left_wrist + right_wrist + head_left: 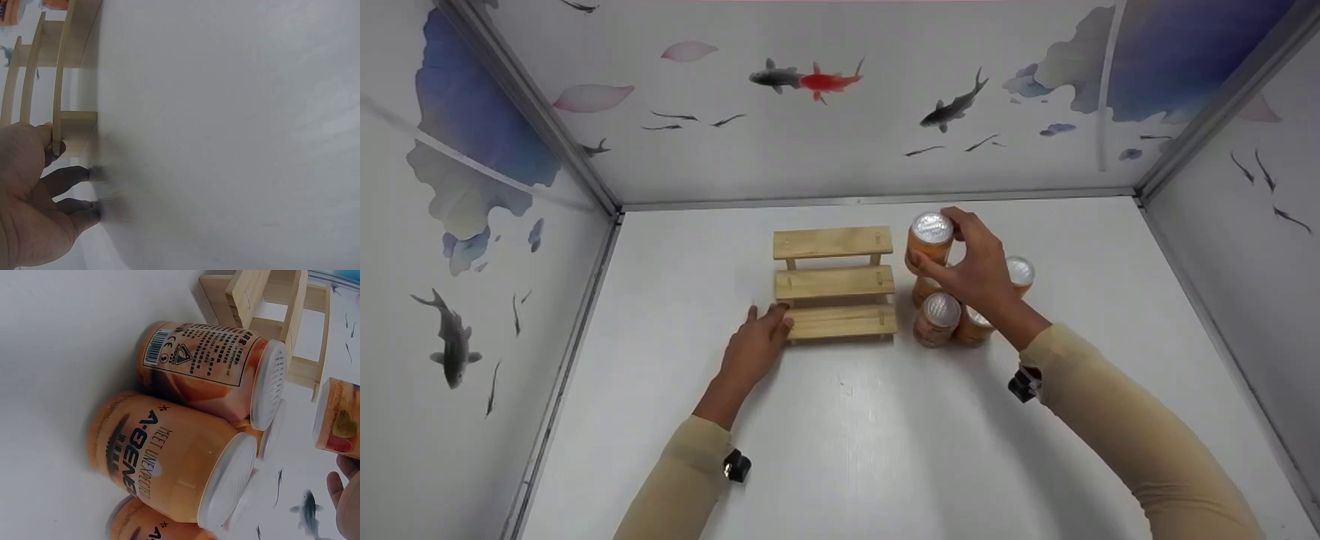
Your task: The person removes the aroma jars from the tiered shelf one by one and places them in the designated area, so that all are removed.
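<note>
A three-tier wooden step rack [834, 282] stands on the white table. At its left end, my left hand [757, 343] pinches the lowest board between thumb and index finger; the other fingertips reach down to the tabletop in the left wrist view [39, 208]. My right hand [981, 271] grips an orange can [930, 238] with a silvery lid, upright and raised beside the rack's top board. Below and around that hand stand several similar cans, among them a front can [937, 321] and a can at the right [1020, 273]. The hand partly covers some of them.
White panels painted with fish and lotus leaves enclose the table at the back [855, 150], left and right. A small black wrist camera [737, 466] sits at the left cuff, another camera [1023, 384] at the right one.
</note>
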`<move>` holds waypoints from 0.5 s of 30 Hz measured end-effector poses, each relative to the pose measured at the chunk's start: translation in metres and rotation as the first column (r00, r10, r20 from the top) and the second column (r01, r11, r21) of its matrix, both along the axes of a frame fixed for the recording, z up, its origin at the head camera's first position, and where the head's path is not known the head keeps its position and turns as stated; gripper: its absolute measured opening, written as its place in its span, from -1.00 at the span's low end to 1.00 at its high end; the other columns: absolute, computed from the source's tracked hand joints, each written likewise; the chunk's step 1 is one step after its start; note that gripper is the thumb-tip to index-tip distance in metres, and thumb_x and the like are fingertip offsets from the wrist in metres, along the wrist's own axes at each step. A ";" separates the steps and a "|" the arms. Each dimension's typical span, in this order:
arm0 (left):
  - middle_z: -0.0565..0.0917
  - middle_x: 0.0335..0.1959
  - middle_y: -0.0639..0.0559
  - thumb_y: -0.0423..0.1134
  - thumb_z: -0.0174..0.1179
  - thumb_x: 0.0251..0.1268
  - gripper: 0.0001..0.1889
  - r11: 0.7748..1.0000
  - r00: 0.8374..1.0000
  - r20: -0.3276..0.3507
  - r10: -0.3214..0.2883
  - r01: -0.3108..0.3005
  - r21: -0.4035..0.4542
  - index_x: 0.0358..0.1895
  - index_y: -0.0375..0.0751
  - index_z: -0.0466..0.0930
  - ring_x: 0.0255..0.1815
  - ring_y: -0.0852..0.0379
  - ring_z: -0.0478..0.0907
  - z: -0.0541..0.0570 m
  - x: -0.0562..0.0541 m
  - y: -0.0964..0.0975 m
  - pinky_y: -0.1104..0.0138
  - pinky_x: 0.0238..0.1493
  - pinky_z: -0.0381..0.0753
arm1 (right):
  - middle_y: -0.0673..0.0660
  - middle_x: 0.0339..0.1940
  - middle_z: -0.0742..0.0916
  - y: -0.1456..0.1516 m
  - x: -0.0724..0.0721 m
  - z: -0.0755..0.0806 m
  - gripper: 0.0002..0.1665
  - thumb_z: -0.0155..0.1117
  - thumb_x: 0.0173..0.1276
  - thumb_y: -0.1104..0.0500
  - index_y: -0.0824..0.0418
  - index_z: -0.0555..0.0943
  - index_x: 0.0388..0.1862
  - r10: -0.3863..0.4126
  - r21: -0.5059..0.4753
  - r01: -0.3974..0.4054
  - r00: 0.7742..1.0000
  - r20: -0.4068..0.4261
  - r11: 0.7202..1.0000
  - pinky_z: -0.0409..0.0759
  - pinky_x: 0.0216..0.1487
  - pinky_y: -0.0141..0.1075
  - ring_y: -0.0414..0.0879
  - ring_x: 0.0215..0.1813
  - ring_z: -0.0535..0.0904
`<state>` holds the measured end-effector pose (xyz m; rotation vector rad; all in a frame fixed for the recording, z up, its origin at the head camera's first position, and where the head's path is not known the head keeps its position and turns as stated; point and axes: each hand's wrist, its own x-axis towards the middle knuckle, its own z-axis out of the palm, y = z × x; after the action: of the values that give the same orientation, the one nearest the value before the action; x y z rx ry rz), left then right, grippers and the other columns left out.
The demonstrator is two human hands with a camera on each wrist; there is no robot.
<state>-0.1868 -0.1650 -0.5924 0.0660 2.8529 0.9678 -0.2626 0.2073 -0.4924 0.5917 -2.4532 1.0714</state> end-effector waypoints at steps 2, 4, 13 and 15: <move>0.48 0.65 -0.21 0.08 0.02 0.83 -0.45 1.000 1.000 0.008 0.004 -0.004 0.006 0.65 -0.08 0.48 0.76 -0.49 0.18 0.000 0.000 0.000 -0.40 0.60 0.38 | 0.30 0.26 0.73 0.004 0.002 0.000 -0.10 0.72 0.34 0.00 0.39 0.52 0.49 -0.005 0.002 0.005 1.000 -0.007 1.000 0.76 0.24 0.03 0.13 0.22 0.76; 0.47 0.65 -0.22 0.09 0.02 0.83 -0.44 1.000 1.000 0.012 0.006 -0.006 0.009 0.65 -0.08 0.47 0.77 -0.49 0.17 0.001 0.000 0.001 -0.40 0.61 0.36 | 0.30 0.25 0.74 0.008 0.003 0.000 -0.11 0.72 0.34 0.00 0.38 0.53 0.48 -0.011 0.001 0.011 1.000 -0.014 1.000 0.76 0.23 0.01 0.11 0.21 0.76; 0.45 0.66 -0.23 0.12 -0.02 0.84 -0.43 1.000 0.999 0.038 0.012 -0.012 0.006 0.68 -0.01 0.44 0.80 -0.45 0.14 0.002 0.001 0.001 -0.40 0.61 0.36 | 0.28 0.24 0.74 0.027 0.012 -0.003 -0.13 0.73 0.32 0.03 0.36 0.55 0.47 -0.055 0.001 0.055 0.998 -0.021 0.998 0.76 0.24 0.04 0.11 0.22 0.76; 0.45 0.66 -0.24 0.11 -0.02 0.84 -0.44 1.000 0.999 0.033 0.010 -0.010 0.005 0.68 -0.02 0.45 0.79 -0.46 0.15 0.001 0.000 0.001 -0.41 0.61 0.36 | 0.28 0.25 0.74 0.031 0.014 -0.003 -0.13 0.73 0.33 0.02 0.36 0.55 0.47 -0.065 0.000 0.065 0.998 -0.013 0.998 0.76 0.24 0.04 0.11 0.22 0.76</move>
<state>-0.1867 -0.1638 -0.5914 0.0356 2.8242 0.9687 -0.2490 0.2380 -0.4954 0.5130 -2.4441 1.0385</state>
